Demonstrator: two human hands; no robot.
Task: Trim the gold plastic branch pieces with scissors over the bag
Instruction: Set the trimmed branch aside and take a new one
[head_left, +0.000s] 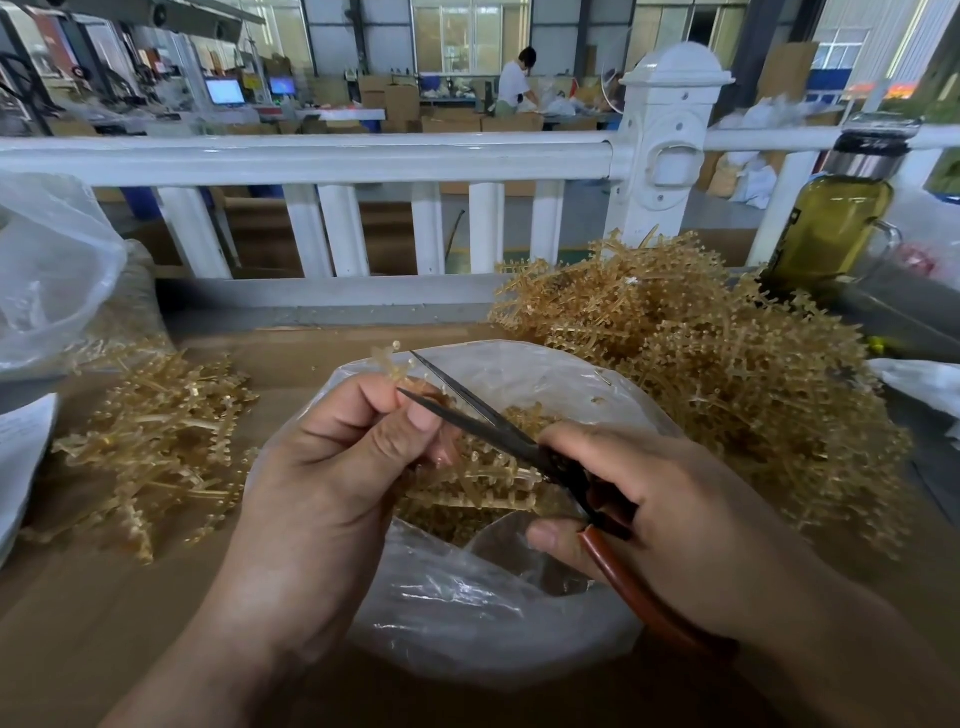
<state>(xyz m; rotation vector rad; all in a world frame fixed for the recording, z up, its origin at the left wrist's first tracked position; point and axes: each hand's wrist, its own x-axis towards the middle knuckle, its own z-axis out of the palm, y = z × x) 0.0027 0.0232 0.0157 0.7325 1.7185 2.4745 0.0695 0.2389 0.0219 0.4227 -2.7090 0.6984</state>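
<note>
- The left hand is over the near-left rim of the clear bag. Its thumb and curled fingers pinch a gold branch piece, and the tip of the piece pokes up past the fingertips.
- The right hand is over the bag's right side, with its fingers and thumb curled round the handles of the scissors.
- The dark blades are parted and point up-left across the bag, one on each side of the pinched piece, just beside the left thumb.
- More gold pieces lie inside the bag, under both hands.
- A large heap of gold branches sits to the right of the bag, and a smaller heap to its left.
- Beyond the bag runs a white railing.
- Right of the bag, past the large heap, stands a bottle of yellow-green liquid.
</note>
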